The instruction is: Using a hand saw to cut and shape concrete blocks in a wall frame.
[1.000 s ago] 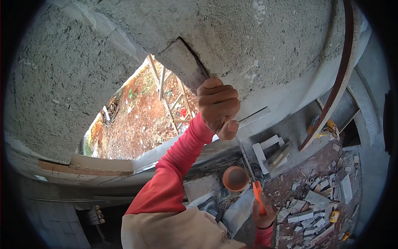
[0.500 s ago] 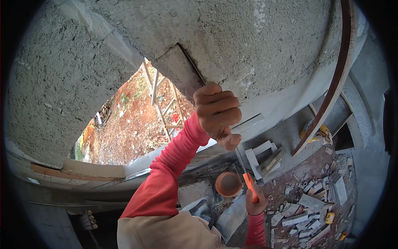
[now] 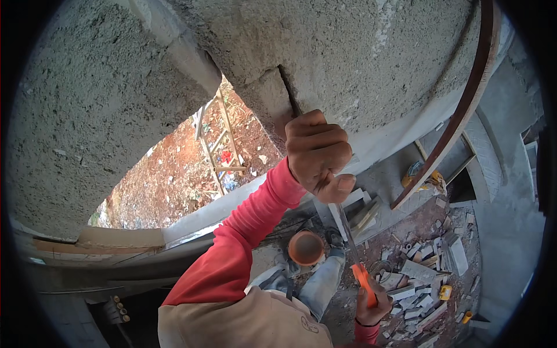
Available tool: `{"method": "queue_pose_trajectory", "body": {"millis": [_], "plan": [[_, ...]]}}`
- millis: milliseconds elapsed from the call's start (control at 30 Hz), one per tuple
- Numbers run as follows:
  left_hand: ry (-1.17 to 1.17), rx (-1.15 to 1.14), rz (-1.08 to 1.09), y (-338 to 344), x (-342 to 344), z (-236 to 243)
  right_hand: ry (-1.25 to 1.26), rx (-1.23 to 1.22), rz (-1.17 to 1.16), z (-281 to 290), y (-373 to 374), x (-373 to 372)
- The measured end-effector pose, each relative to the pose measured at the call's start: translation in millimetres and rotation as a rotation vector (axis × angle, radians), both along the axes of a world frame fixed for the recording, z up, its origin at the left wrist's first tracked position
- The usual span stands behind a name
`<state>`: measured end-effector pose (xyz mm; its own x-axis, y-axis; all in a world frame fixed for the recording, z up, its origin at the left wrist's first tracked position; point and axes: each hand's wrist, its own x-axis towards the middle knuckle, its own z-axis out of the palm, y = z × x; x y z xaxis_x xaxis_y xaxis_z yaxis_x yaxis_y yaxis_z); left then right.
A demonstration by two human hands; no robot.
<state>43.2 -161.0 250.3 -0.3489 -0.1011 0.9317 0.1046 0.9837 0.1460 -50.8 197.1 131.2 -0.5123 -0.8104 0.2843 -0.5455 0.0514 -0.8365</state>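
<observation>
My left hand [image 3: 318, 152] is closed on a long thin metal blade [image 3: 347, 235], at a narrow dark slot [image 3: 284, 81] in the rough concrete surface [image 3: 360, 64]. The blade runs down to an orange handle [image 3: 364, 281], held in my right hand [image 3: 374, 304]. Whether the blade enters the slot is hidden by my left hand. An opening beside the slot shows red earth [image 3: 151, 180] and a wooden frame [image 3: 229, 139].
An orange bucket [image 3: 306, 248] stands by my feet. A pile of broken blocks and rubble [image 3: 418, 269] lies at lower right, with a yellow container [image 3: 445, 293]. Pale boards [image 3: 365, 211] lie below the wall. A curved brown strip [image 3: 464, 110] runs along the right.
The slot and both my hands sit further right in the picture, while the rubble and bucket have shifted left, as the view has moved. Both hands keep their hold.
</observation>
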Motion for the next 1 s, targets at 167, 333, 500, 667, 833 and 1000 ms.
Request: {"method": "queue_pose_trajectory", "body": {"millis": [167,333,500,667,833,1000], "plan": [[0.075,0.011,0.086,-5.0,5.0,-6.7,-0.105,0.138,0.095,37.5,8.5,-1.2],[0.085,0.235,0.113,7.4,-3.1,15.7,-0.22,0.096,0.042,119.9,76.9,-16.5],[0.514,0.143,0.245,23.9,25.8,-4.5,-0.306,0.044,0.088,155.2,61.0,-12.0],[0.545,0.923,0.324,-2.4,74.5,-44.9,0.126,0.018,0.174,146.7,68.4,-12.2],[0.339,0.926,0.225,-28.1,66.8,-32.9,0.119,-0.024,0.108,141.0,54.9,-22.8],[0.385,0.798,0.249,-39.9,52.3,-31.6,0.072,0.045,0.165,146.3,59.6,-9.2]]}}
